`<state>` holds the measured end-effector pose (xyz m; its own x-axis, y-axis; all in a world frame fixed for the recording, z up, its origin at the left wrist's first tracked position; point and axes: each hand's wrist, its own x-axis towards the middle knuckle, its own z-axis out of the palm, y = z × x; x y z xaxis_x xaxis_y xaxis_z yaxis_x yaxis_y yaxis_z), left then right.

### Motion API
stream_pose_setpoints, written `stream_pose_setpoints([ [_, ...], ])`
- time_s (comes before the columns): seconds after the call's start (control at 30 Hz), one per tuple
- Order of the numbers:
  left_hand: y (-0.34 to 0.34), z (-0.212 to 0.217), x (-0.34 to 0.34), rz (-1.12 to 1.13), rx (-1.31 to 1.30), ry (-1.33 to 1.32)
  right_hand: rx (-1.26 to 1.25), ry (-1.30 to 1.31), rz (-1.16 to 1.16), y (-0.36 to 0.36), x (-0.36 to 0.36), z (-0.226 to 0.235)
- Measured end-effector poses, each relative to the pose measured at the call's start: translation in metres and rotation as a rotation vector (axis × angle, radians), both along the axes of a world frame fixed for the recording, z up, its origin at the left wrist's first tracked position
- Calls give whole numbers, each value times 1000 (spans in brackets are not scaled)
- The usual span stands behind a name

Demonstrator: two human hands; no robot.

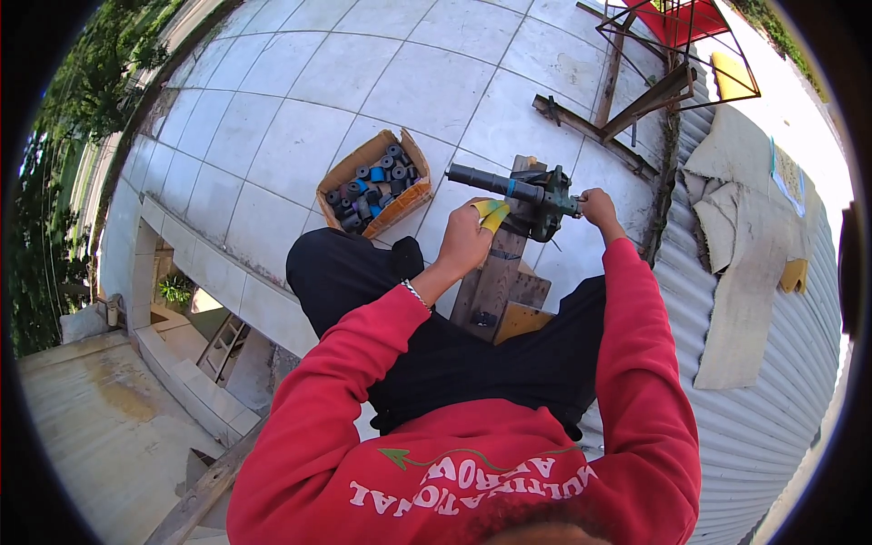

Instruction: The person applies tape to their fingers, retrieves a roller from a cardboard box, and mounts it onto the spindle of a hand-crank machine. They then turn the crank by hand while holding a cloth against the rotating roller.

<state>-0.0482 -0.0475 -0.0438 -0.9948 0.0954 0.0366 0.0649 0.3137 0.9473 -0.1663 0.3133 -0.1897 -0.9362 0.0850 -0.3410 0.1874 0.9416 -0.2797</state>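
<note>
In front of me a dark vise-like metal device [548, 202] rests on a wooden stand [498, 277]. A black tube [481, 180] with a blue band sticks out from it to the left. My left hand [465, 238] is closed around something flat, yellow and green [491, 214], just below the tube. My right hand [597, 207] is at the device's right end, its fingers closed on a small part there that they mostly cover.
Left of the device stands an open cardboard box [400, 207] of black and blue cylindrical pieces. Metal bars [595, 136] and a red-seated frame [672, 23] lie farther right. Corrugated roofing [727, 436] with grey mats [740, 282] borders the tiled surface [300, 118].
</note>
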Motion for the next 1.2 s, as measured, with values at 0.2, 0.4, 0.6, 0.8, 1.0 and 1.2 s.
stream_pose_setpoints([
  [0.2, 1, -3, -1, 4, 16, -2, -57, 30, 67, 1, -13, 33],
  [0.4, 2, -4, -2, 8, 19, 8, -36, 118, 37, 0, -24, 57],
  [0.6, 2, -2, -3, 9, 29, -21, -35, 203, 92, 2, -35, 97],
  [0.8, 1, 1, -4, 6, 26, -49, -1, 307, 87, -3, -32, 152],
  [1.0, 0, -2, -5, 8, 6, -100, 17, 331, 116, -13, -4, 220],
  [1.2, 2, -5, -7, 20, 18, -38, 30, 254, 195, -24, 53, 285],
])
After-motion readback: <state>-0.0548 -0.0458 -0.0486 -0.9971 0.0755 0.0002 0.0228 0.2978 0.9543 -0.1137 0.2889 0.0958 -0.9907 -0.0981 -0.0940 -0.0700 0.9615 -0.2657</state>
